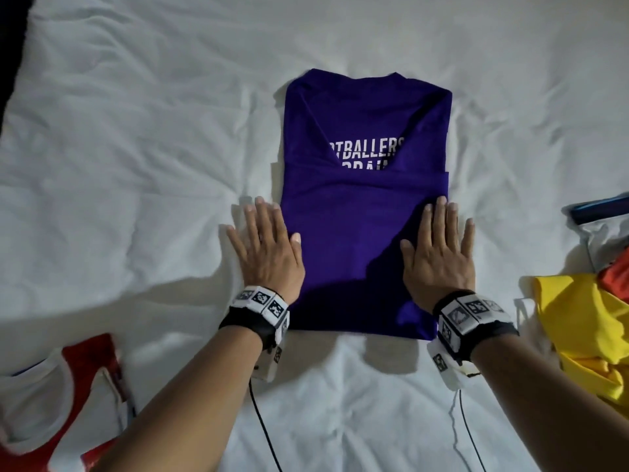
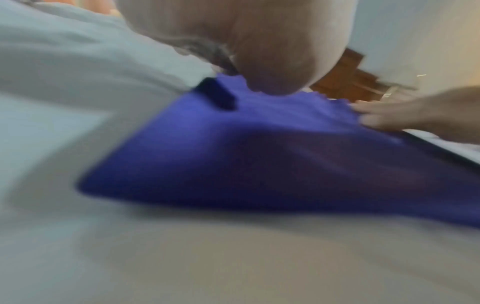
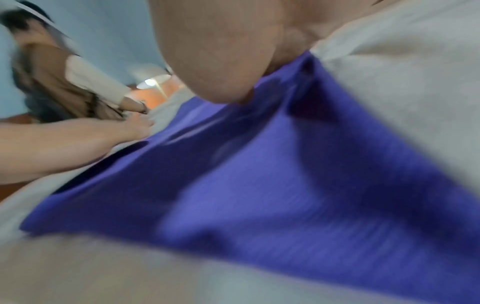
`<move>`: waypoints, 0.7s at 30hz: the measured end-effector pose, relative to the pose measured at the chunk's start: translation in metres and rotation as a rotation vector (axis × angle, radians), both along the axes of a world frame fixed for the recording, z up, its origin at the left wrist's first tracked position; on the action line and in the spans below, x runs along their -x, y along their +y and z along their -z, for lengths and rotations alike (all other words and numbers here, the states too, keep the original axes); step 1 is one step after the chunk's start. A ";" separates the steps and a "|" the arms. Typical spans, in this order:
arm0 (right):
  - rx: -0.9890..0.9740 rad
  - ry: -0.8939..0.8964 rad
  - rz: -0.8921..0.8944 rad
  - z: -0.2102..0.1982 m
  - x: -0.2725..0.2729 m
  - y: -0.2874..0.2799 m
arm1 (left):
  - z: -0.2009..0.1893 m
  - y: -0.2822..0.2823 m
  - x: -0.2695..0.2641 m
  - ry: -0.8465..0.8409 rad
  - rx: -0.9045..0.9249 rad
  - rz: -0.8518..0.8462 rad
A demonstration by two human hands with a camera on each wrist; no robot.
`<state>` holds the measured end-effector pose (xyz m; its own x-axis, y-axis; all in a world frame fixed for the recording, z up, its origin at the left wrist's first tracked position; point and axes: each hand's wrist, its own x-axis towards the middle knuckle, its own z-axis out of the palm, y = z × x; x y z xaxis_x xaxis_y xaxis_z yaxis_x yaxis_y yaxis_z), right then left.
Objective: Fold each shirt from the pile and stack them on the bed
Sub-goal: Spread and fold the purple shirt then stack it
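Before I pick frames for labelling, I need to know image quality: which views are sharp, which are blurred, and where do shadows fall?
Head view: sharp, the purple shirt print readable; dark shadow across its near half between the left hand and right hand. Left wrist view: motion-blurred, soft edges. Right wrist view: blurred too, background smeared.

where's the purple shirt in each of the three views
Head: the purple shirt lies mid-frame on the white sheet, print facing up, between both flat hands.
Left wrist: the shirt spreads from the centre to the right edge, below the left hand.
Right wrist: it runs diagonally from lower left to lower right, under the right hand.
Shared landmark: the shirt's near hem edge against the white sheet.
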<state>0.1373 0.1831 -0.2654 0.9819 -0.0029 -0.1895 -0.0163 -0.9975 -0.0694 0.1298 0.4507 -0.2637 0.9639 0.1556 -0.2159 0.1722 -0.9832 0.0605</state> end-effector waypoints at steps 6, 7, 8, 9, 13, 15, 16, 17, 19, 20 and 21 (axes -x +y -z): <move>-0.138 0.010 -0.117 0.004 0.073 0.059 | 0.009 -0.060 0.063 -0.056 0.143 0.277; -0.140 0.029 -0.087 0.010 0.081 0.058 | 0.015 -0.057 0.069 -0.035 0.131 0.272; -0.139 0.046 -0.058 0.015 0.085 0.054 | 0.020 -0.053 0.071 -0.019 0.117 0.251; -0.137 0.059 -0.043 0.019 0.088 0.048 | 0.021 -0.048 0.072 -0.007 0.103 0.229; -0.127 0.053 -0.056 0.020 0.092 0.026 | 0.018 -0.031 0.072 0.000 0.047 0.140; -0.092 0.051 -0.057 0.020 0.093 0.015 | 0.018 -0.022 0.073 -0.002 0.029 0.080; -0.076 0.053 -0.062 0.021 0.094 0.010 | 0.018 -0.018 0.074 -0.004 0.017 0.056; -0.063 0.051 -0.068 0.022 0.094 0.006 | 0.019 -0.013 0.076 -0.008 0.003 0.038; -0.058 0.046 -0.071 0.022 0.095 0.002 | 0.020 -0.003 0.078 -0.014 -0.006 0.018; -0.061 0.047 -0.069 0.021 0.095 0.001 | 0.020 0.001 0.080 -0.013 -0.003 0.010; -0.064 0.049 -0.068 0.020 0.095 0.000 | 0.020 0.005 0.081 -0.009 -0.002 0.003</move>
<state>0.0419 0.1830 -0.2854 0.9690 0.0776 -0.2347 0.0468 -0.9898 -0.1343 0.0491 0.4556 -0.2833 0.9663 0.1532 -0.2070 0.1688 -0.9838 0.0598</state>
